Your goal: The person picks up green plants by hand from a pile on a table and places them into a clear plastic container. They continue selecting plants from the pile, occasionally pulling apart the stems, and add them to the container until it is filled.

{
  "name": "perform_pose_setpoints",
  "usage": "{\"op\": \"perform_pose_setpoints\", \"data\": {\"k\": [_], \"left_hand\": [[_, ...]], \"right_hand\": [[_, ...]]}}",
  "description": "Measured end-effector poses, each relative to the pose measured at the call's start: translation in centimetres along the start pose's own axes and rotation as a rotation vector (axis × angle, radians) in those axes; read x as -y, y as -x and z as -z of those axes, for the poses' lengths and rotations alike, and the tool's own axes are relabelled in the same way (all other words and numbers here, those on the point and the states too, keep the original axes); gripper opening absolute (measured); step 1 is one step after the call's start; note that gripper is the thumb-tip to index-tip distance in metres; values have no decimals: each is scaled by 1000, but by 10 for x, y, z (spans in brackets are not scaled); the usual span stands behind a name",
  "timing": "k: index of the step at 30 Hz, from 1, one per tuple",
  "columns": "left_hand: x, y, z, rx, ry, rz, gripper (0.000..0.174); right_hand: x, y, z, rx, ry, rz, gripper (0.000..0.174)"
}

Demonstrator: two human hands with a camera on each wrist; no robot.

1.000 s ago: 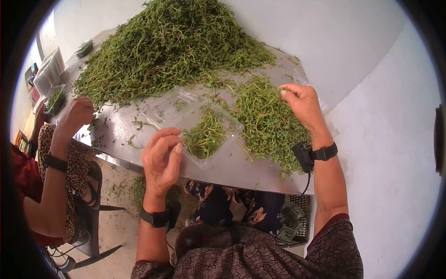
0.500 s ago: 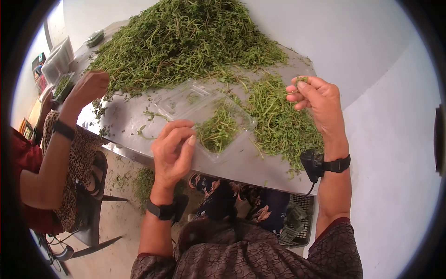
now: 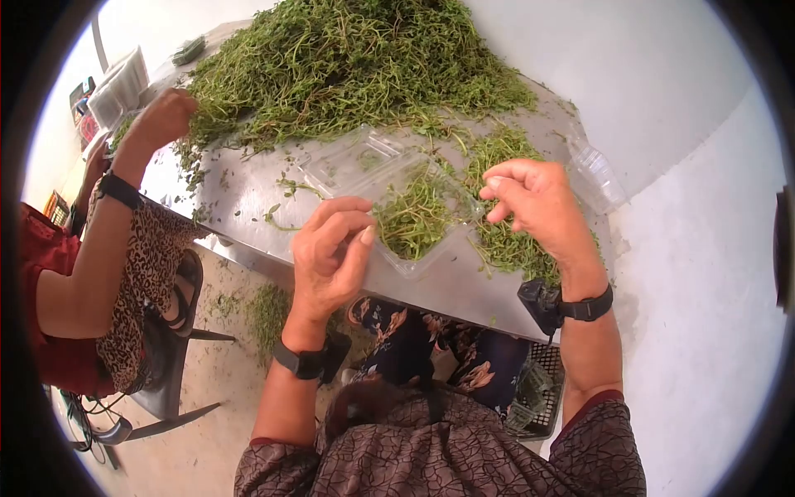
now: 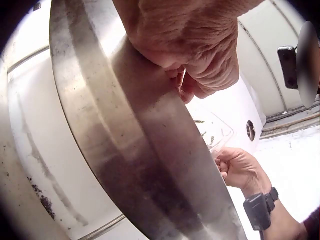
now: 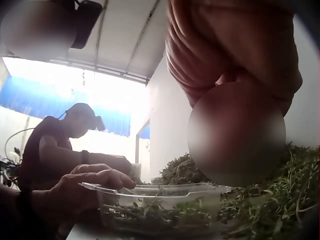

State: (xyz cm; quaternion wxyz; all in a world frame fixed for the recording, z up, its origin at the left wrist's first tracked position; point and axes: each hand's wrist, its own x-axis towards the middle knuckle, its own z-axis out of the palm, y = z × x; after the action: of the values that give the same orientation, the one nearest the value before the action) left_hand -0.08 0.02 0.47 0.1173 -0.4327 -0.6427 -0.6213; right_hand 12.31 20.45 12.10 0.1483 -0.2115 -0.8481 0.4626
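A clear plastic box (image 3: 411, 267) with its lid folded open (image 3: 352, 164) sits near the table's front edge, leafy green sprigs (image 3: 414, 217) inside. My left hand (image 3: 327, 257) holds the box's near left corner; in the right wrist view its fingers (image 5: 107, 177) lie over the rim. Above the box's right edge hovers my right hand (image 3: 538, 207), thumb and index brought together. I cannot tell whether a sprig is between those fingertips. Partly behind that hand lies a loose spread of sprigs (image 3: 507, 149). The left wrist view shows the right hand (image 4: 242, 170) beside the box.
A tall heap of greens (image 3: 356, 70) covers the table's back. Another clear plastic container (image 3: 598, 176) lies at the right against the wall. To the left, a seated person's hand (image 3: 161, 116) reaches to the heap. A black crate (image 3: 546, 389) stands below the table.
My right hand has moved from over the loose greens, where it pinched a small sprig, left and down to the box's right edge. The left hand stays at the box corner.
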Motion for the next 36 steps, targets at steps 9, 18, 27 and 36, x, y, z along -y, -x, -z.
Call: {"op": "perform_pose_setpoints", "data": {"k": [9, 18, 27, 36], "left_hand": [[1, -1, 0, -12, -18, -33, 7], [-1, -1, 0, -4, -30, -2, 7], [1, -1, 1, 15, -47, -7, 12], [9, 4, -2, -33, -3, 1, 21]], "right_hand": [[-12, 11, -5, -36, 346, 321, 19], [-20, 5, -44, 106, 405, 694, 17], [-21, 5, -45, 207, 478, 701, 18], [-37, 54, -2, -199, 267, 607, 20]]}}
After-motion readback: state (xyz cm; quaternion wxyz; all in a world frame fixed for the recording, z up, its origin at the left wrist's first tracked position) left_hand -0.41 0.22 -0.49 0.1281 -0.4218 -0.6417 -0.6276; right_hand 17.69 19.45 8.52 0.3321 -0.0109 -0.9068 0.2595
